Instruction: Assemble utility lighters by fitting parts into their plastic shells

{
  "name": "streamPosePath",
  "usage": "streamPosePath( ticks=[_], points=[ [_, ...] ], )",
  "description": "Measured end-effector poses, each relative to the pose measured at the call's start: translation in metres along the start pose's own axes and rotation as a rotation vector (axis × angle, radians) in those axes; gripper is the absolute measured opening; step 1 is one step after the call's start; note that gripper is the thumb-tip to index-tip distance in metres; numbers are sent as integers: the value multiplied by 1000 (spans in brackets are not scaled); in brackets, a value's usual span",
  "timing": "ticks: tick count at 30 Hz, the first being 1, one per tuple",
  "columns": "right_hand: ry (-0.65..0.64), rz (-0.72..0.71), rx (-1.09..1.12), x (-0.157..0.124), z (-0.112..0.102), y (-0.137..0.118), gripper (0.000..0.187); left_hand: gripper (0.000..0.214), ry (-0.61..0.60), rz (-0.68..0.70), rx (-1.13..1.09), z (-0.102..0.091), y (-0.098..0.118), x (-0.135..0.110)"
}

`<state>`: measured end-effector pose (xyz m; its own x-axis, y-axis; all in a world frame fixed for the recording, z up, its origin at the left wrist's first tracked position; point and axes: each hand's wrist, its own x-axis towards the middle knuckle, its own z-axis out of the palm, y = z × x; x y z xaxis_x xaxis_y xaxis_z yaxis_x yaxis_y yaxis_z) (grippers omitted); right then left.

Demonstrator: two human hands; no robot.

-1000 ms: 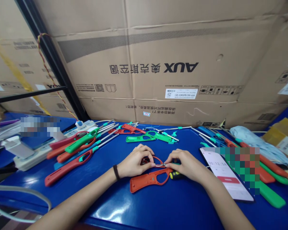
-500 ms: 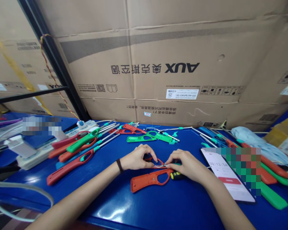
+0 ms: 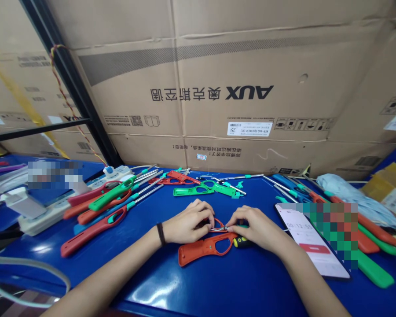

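Note:
Between my hands lies an orange-red gas lighter half shell [image 3: 220,221], its trigger loop showing and the rest hidden by my fingers. A thin white wire [image 3: 218,229] runs along it. My left hand [image 3: 193,223] is closed over the shell's left part, fingertips curled together on it. My right hand [image 3: 251,224] pinches the wire's end between thumb and fingers at the shell's right. Just in front, another orange-red lighter half shell [image 3: 198,252] lies inside up. Below my right hand sits a black and yellow screwdriver handle [image 3: 240,242], its remainder covered.
Behind my hands are green shell halves [image 3: 193,190], red shell halves [image 3: 181,177] and small parts. Several assembled lighters [image 3: 92,233] lie left, beside a power strip [image 3: 36,223]. At right are a phone [image 3: 313,248], more lighters [image 3: 376,270] and a blue cloth [image 3: 346,187]. Cardboard [image 3: 198,66] stands behind.
My left hand's fingers have curled from a raised, arched pose down onto the shell. My right hand stays pinched at the same spot. The view has shifted slightly.

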<state>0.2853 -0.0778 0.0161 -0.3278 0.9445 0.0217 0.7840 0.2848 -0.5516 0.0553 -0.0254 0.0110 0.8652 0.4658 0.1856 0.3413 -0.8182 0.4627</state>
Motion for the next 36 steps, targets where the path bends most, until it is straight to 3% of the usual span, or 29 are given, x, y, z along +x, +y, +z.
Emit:
streamPosePath(
  ticks=[8, 26, 36],
  points=[
    [-3, -6, -2, 0, 0, 0, 10, 9, -7, -31, 26, 2, 0, 0],
    [-3, -3, 1, 0, -1, -1, 10, 8, 10, 43, 64, -14, -1, -3],
    [11, -22, -7, -1, -1, -2, 10, 21, 74, 76, 45, -20, -4, -8]
  ],
)
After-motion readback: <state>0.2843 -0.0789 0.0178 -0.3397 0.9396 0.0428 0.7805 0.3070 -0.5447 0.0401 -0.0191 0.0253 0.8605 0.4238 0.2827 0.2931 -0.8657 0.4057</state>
